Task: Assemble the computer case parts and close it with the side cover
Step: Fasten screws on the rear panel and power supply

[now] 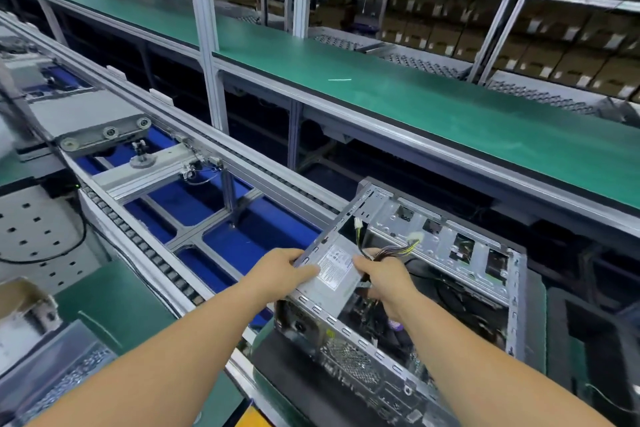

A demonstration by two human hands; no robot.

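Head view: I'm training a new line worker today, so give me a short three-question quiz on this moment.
1. True or false: the side cover is already on the computer case.
2. Which part do both hands grip? A) power supply B) fan C) disc drive
3. Fill in: the left hand holds the part's left edge; the right hand holds its right edge, next to the ____ bundle.

Key: 1 false; 2 A; 3 cable.

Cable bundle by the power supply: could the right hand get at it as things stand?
Probably yes. The right hand is already at the cable bundle, and the open case has no cover over it.
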